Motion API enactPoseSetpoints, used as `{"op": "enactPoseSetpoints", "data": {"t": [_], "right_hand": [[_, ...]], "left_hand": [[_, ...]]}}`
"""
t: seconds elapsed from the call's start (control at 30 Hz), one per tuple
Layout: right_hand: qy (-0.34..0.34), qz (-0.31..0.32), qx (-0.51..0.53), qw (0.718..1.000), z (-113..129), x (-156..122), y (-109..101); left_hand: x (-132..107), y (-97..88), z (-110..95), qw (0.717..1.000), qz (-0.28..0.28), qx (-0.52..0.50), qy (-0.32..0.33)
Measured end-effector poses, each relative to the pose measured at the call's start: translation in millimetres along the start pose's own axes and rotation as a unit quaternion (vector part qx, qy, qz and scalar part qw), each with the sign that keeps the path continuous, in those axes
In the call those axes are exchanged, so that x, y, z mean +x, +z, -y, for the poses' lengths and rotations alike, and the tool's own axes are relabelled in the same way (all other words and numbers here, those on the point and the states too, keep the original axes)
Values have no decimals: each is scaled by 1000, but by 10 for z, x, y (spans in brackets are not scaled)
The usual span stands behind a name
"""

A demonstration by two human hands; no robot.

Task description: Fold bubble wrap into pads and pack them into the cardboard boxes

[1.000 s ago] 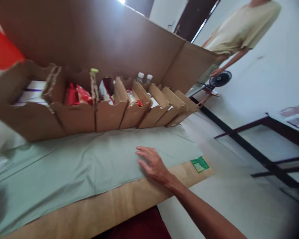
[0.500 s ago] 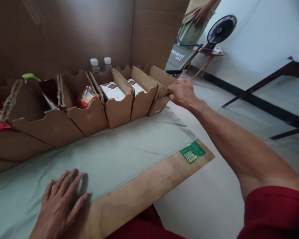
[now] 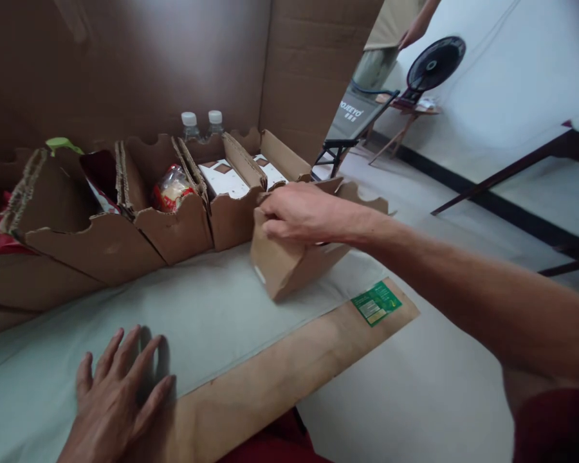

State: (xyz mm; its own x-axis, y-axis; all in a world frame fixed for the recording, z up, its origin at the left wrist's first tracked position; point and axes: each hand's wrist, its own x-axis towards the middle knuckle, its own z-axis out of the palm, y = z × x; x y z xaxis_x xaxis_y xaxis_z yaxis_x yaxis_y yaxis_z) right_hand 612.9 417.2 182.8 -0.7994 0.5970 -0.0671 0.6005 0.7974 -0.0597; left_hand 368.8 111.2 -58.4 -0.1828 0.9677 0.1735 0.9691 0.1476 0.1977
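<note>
My right hand (image 3: 299,212) grips the near edge of a small cardboard box (image 3: 289,267), its fingers folded over the rim. The box stands askew on the pale cloth (image 3: 212,283), in front of the right end of a row of cardboard bins (image 3: 238,218). My forearm hides part of its top, and its contents do not show. Palm down, my left hand (image 3: 118,392) lies on the cloth near the table's front edge, fingers spread, holding nothing.
The bins hold a red-and-clear food packet (image 3: 171,190), white boxes (image 3: 224,180) and a red bag (image 3: 2,231). Two white-capped bottles (image 3: 189,122) stand behind them. A green label (image 3: 377,302) marks the bare table edge (image 3: 294,373). Beyond are a folding chair (image 3: 352,116), a fan (image 3: 434,64) and a person (image 3: 381,45).
My right hand has drawn the end cardboard box out of the row, toward me and to the left, turning it. My left hand has stayed flat on the cloth.
</note>
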Motion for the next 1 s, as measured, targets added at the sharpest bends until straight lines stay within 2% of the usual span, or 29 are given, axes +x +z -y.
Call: {"op": "enactPoseSetpoints", "data": {"t": [0.03,0.1,0.17,0.2,0.27,0.33,0.4,0.43,0.5,0.57,0.63,0.67,0.73,0.83,0.9,1.0], "right_hand": [[-22,-18,42,999,124,11,-63],[-62,-94,131,985,242,-93,-175],[-64,-209,198,955,170,-337,-208],[-41,-269,221,937,69,-488,-169],[29,-375,267,887,-217,-794,48],[134,-434,337,825,-514,-1036,442],[205,-415,434,773,-704,-1168,929],[210,-388,480,758,-735,-1189,1168],[217,-354,582,700,-675,-1157,1556],[210,-356,641,647,-523,-1059,1773],[192,-367,664,623,-382,-930,1843],[181,-368,667,622,-338,-862,1852],[163,-364,654,642,-309,-736,1879],[157,-335,607,704,-351,-634,2023],[174,-298,579,739,-377,-669,2164],[233,-265,516,781,-403,-861,2337]], "left_hand": [[47,-43,-29,1000,-10,-6,2],[149,-131,-120,999,-33,-37,23],[257,-205,-253,995,-52,-73,47],[313,-234,-331,993,-57,-90,55],[434,-275,-502,989,-52,-130,58],[569,-294,-682,981,-31,-183,56],[710,-290,-863,969,-10,-242,55],[777,-280,-951,962,-7,-268,55],[896,-250,-1111,950,-18,-308,51],[997,-220,-1224,943,-49,-327,36],[1097,-195,-1265,941,-76,-331,12],[1152,-183,-1256,940,-86,-331,-3],[1259,-143,-1196,938,-91,-333,-33],[1324,-32,-1078,942,-71,-320,-69],[1240,46,-1027,959,-44,-271,-69],[951,94,-980,984,26,-171,-45]]}}
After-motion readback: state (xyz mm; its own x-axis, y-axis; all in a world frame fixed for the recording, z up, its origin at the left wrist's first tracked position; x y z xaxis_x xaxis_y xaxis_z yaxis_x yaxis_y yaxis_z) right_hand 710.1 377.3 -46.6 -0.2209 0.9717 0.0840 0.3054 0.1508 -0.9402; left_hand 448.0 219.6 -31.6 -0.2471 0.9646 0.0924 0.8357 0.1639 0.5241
